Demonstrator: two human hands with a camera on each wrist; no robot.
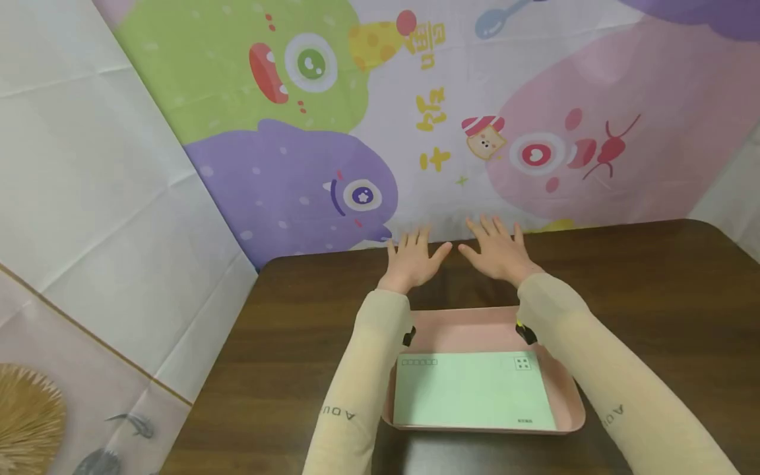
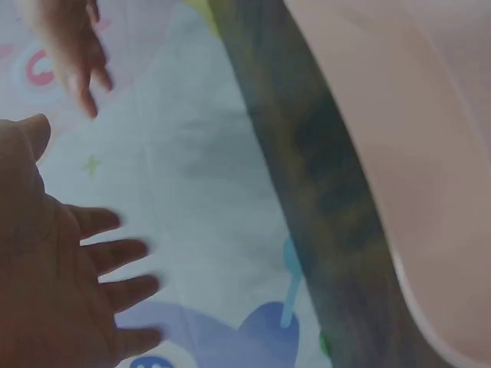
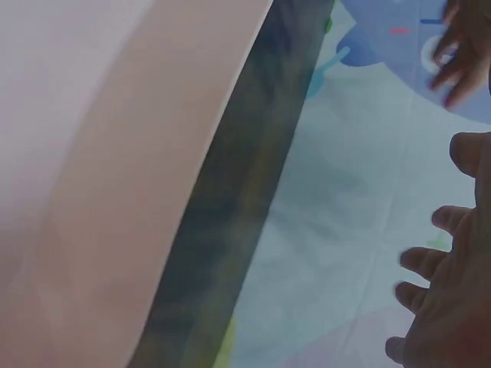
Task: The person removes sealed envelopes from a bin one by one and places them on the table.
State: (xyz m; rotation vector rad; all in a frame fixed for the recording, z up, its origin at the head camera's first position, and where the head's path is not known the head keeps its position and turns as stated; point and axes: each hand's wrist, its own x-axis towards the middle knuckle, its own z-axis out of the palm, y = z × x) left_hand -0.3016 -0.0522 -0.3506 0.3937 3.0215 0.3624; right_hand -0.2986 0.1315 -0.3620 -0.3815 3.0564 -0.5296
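Observation:
Both hands are held out past the far side of a pink tray (image 1: 469, 323), fingers spread and nothing in them. The left hand (image 1: 411, 262) is over the far edge of the table, its thumb pointing toward the other hand. Beside it, the right hand (image 1: 497, 251) is spread the same way, a small gap between the thumbs. In the tray lies a pale green envelope (image 1: 469, 392) with printed boxes in its upper corners. The left wrist view shows the left palm (image 2: 54, 268) apart from the tray rim; the right fingers (image 3: 422, 262) also hold nothing.
The tray stands on a dark wooden table (image 1: 285, 343). Behind the far table edge hangs a cloth printed with cartoon monsters (image 1: 309, 178). A pale wall covering (image 1: 119, 165) borders the left side, with a straw-coloured round thing (image 1: 30, 419) at lower left.

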